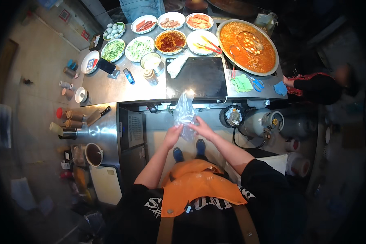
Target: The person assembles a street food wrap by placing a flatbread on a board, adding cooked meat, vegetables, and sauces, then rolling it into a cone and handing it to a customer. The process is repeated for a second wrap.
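A clear plastic bag hangs upright between my hands, in front of the counter's near edge. My left hand pinches its left side low down. On the opposite side, the fingers of my right hand are closed on the same bag. Whether anything is inside it I cannot tell. Beyond the bag, a flat black griddle is set on the steel counter, with a crumpled white cloth or bag at its left edge.
Bowls of chopped greens, red chili sauce and sausages line the counter. At right are a wide pan of red broth, blue scissors, a gas cylinder and another person's arm. A knife lies left.
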